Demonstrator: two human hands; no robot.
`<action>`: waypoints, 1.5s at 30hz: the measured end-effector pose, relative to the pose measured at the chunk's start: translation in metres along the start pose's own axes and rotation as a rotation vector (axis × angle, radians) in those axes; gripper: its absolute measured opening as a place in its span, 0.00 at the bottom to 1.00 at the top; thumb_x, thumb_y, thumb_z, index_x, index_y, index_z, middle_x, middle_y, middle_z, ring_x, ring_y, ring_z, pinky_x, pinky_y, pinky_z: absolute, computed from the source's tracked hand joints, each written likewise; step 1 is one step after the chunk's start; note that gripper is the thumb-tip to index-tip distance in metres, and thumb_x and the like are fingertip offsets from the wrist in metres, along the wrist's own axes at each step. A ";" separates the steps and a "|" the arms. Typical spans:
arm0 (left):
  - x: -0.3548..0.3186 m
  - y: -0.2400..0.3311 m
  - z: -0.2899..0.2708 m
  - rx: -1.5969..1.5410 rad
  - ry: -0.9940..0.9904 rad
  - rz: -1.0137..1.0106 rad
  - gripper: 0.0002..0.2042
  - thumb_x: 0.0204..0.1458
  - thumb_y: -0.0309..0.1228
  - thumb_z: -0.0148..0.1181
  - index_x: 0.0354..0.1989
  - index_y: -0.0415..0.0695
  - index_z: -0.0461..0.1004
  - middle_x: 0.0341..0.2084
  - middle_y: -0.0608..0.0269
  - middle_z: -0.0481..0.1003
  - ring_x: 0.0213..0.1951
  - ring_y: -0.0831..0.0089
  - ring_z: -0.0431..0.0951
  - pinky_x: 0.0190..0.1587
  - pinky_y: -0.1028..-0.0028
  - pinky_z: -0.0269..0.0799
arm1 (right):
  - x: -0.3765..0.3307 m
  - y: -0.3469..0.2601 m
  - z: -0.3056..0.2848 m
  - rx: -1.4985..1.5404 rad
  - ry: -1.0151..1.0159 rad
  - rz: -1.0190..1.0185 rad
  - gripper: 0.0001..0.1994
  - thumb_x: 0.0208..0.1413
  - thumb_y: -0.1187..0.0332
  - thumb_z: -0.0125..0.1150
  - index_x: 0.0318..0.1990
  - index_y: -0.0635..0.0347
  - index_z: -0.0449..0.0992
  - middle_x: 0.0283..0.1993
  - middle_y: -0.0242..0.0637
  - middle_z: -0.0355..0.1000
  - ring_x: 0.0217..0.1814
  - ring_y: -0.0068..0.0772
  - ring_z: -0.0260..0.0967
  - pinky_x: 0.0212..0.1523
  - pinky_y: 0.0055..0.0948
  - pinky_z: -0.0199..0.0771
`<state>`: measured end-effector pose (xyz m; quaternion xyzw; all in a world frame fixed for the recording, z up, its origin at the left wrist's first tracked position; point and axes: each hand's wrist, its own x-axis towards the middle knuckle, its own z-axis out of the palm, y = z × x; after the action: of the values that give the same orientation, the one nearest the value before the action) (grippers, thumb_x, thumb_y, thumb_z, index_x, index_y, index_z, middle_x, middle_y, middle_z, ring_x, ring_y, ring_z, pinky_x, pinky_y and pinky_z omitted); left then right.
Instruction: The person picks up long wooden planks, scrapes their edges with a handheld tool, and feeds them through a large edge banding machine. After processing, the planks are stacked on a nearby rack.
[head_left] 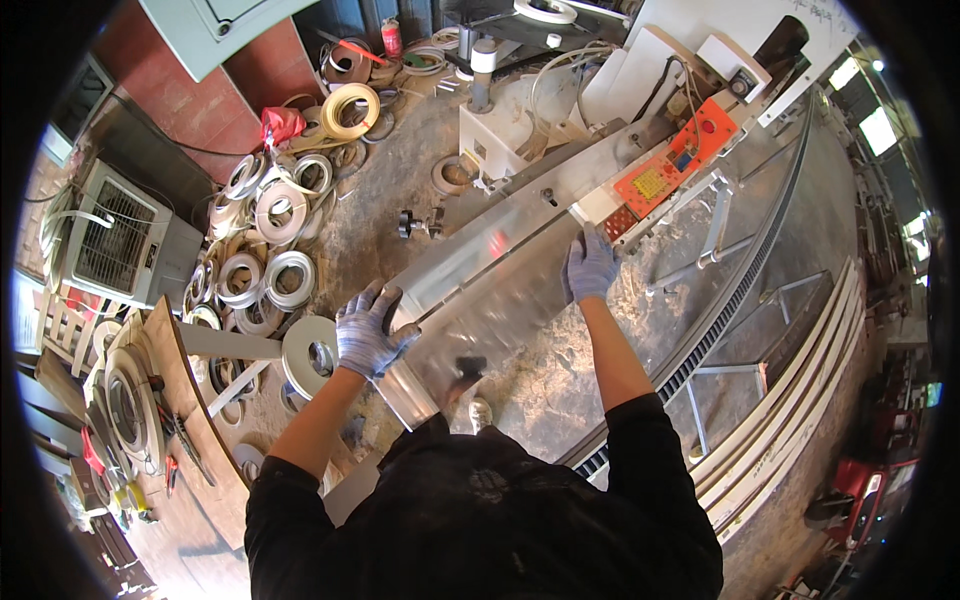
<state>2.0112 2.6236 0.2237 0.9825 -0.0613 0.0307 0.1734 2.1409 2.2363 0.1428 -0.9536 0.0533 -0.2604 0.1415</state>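
My left hand (368, 330), in a grey-blue work glove, lies at the near left end of a long shiny metal machine table (480, 320). Its fingers are stretched and the thumb stands apart. My right hand (591, 264), gloved alike, is farther along the table's right side. Its fingers reach forward, nearly straight, to a small cream-coloured piece (598, 205); whether they touch it I cannot tell. Right beyond that piece sits an orange panel (665, 165) with a yellow label and a red round part. A long metal fence (530, 210) runs along the table.
Rolls of edge banding (280, 212) are heaped on the floor to the left. A heater-like grey box (122, 235) and a wooden board (185, 400) with tools stand farther left. On the right, a curved roller track (715, 335) passes long pale strips (790, 400).
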 end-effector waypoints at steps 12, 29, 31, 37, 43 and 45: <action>-0.008 -0.009 -0.006 -0.061 0.012 0.041 0.34 0.44 0.61 0.62 0.58 0.56 0.71 0.64 0.58 0.64 0.64 0.55 0.64 0.65 0.52 0.56 | -0.123 -0.106 -0.046 0.156 -0.178 -0.056 0.22 0.57 0.53 0.55 0.56 0.50 0.75 0.66 0.41 0.66 0.71 0.51 0.55 0.74 0.57 0.33; 0.150 -0.104 0.083 -0.745 -0.341 -0.248 0.37 0.53 0.55 0.62 0.65 0.46 0.59 0.56 0.44 0.72 0.56 0.48 0.74 0.56 0.60 0.69 | -0.250 -0.218 -0.111 0.233 -0.299 -0.088 0.26 0.49 0.62 0.65 0.58 0.55 0.73 0.71 0.59 0.55 0.69 0.70 0.51 0.68 0.59 0.50; 0.169 -0.102 0.099 -0.721 -0.272 -0.216 0.35 0.55 0.54 0.59 0.68 0.56 0.56 0.56 0.43 0.73 0.56 0.47 0.74 0.55 0.58 0.69 | -0.258 -0.223 -0.113 0.248 -0.336 -0.052 0.28 0.48 0.62 0.67 0.59 0.55 0.72 0.71 0.60 0.53 0.70 0.69 0.51 0.67 0.58 0.52; 0.197 -0.112 0.141 -0.733 -0.164 -0.079 0.29 0.61 0.53 0.49 0.69 0.63 0.54 0.55 0.39 0.72 0.57 0.40 0.71 0.56 0.54 0.67 | -0.265 -0.229 -0.117 0.313 -0.468 -0.001 0.35 0.44 0.63 0.73 0.63 0.54 0.68 0.74 0.62 0.47 0.70 0.68 0.55 0.64 0.53 0.61; 0.198 -0.107 0.144 -0.682 -0.167 -0.077 0.25 0.63 0.51 0.45 0.66 0.58 0.56 0.49 0.37 0.74 0.51 0.36 0.73 0.52 0.50 0.69 | -0.263 -0.226 -0.115 0.266 -0.455 -0.071 0.35 0.43 0.57 0.72 0.62 0.56 0.69 0.71 0.67 0.49 0.67 0.68 0.57 0.62 0.57 0.62; 0.199 -0.101 0.141 -0.630 -0.111 -0.096 0.24 0.63 0.51 0.45 0.65 0.57 0.57 0.47 0.37 0.75 0.49 0.37 0.74 0.51 0.49 0.70 | -0.265 -0.224 -0.113 0.265 -0.449 -0.084 0.37 0.44 0.57 0.71 0.63 0.56 0.68 0.71 0.67 0.49 0.68 0.69 0.55 0.62 0.59 0.60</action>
<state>2.2269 2.6471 0.0733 0.8825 -0.0309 -0.0514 0.4664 1.8617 2.4695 0.1754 -0.9620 -0.0536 -0.0525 0.2626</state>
